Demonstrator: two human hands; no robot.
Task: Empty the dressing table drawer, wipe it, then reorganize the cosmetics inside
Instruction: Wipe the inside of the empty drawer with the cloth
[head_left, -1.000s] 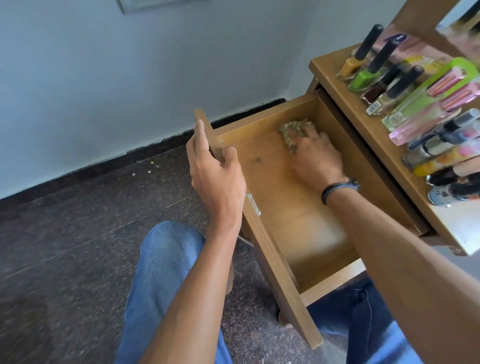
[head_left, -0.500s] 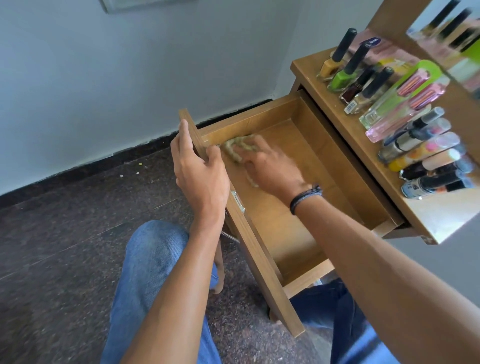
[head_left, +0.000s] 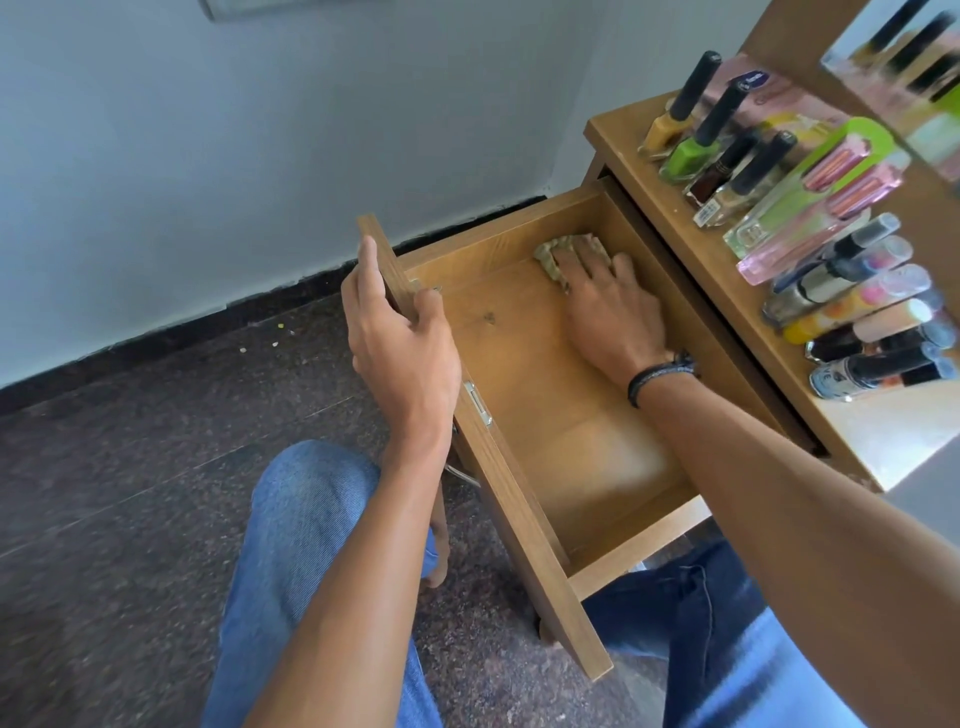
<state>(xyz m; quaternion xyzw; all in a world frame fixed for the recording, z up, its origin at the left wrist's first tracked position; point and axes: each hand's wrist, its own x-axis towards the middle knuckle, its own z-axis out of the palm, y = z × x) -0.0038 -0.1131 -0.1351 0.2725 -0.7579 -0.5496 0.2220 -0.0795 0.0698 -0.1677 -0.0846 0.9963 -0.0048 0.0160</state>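
while left hand (head_left: 400, 343) grips the drawer front (head_left: 519, 519), right hand (head_left: 613, 306) presses a cloth (head_left: 546, 255) with flat fingers (head_left: 587, 252).

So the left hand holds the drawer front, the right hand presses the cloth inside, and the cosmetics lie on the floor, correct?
Wrong only at the end: the head view shows the cosmetics lying on the dressing table top instead.
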